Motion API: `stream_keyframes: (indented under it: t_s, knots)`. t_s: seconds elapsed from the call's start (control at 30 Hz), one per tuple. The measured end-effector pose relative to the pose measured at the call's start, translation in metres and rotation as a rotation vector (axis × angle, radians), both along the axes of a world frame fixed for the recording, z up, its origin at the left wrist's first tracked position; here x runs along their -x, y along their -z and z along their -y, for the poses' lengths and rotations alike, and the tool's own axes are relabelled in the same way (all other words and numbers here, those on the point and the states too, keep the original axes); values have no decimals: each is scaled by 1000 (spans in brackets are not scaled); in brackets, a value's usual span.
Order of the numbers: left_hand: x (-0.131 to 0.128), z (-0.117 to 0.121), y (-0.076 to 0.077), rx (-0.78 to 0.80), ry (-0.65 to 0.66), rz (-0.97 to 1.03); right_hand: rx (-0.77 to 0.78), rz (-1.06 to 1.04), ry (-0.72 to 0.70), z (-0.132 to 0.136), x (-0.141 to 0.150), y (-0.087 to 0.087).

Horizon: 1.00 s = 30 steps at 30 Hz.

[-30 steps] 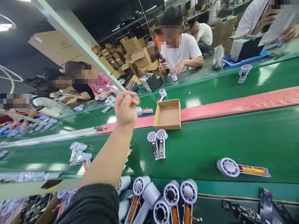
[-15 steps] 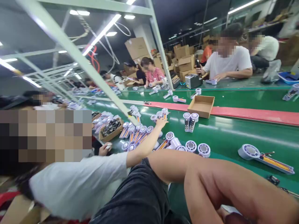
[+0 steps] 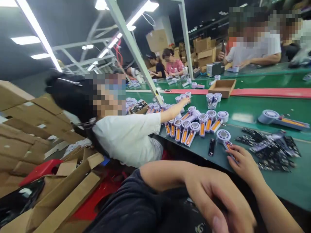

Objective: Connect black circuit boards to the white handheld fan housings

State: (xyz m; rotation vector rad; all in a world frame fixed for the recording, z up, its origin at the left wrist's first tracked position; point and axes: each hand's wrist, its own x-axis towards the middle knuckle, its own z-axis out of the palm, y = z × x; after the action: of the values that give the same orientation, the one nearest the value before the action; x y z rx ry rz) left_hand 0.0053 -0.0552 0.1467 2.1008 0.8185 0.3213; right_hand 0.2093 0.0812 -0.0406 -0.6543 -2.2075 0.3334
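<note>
My right hand (image 3: 243, 165) reaches in from the lower right, fingers closed on the handle end of a lilac handheld fan (image 3: 223, 136). The fan lies at the bench edge, with a round grille head and an orange strip inside its open handle. Left of it is a slim black part (image 3: 211, 147). My left hand (image 3: 213, 197) hangs over my lap, thumb and fingers apart, with nothing visible between them; some fingertips are cut off by the frame. Several more open lilac fans (image 3: 186, 129) stand in rows just beyond.
A heap of black parts (image 3: 272, 150) lies right of my right hand. Another lilac fan (image 3: 269, 117) rests behind it. A co-worker's arm (image 3: 173, 111) stretches over the bench from the left. Further back are a cardboard tray (image 3: 222, 89) and a red strip (image 3: 269, 93).
The view has swung to the left, bringing floor boxes and the black heap into sight. My right hand now shows, gripping a fan. More of my left hand is visible.
</note>
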Motion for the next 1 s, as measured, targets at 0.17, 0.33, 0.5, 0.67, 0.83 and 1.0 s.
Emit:
stream_keyframes:
  t_s: [0.17, 0.33, 0.5, 0.67, 0.83, 1.0]
  knots:
    - [-13, 9, 58, -125, -159, 33, 64, 100, 62, 11, 2, -8]
    - [10, -24, 110, -304, -635, -239, 96, 179, 100, 34, 0, -14]
    - [18, -62, 136, -323, -693, -349, 23, 182, 167, 46, -27, -30]
    - [29, -74, 152, -381, -655, -450, 125, 356, 653, -22, -45, -46]
    - [36, -75, 155, -367, -737, -329, 243, 565, 740, -91, -36, -57]
    - [40, -73, 146, -368, -682, -169, 283, 317, 636, -84, -47, -69]
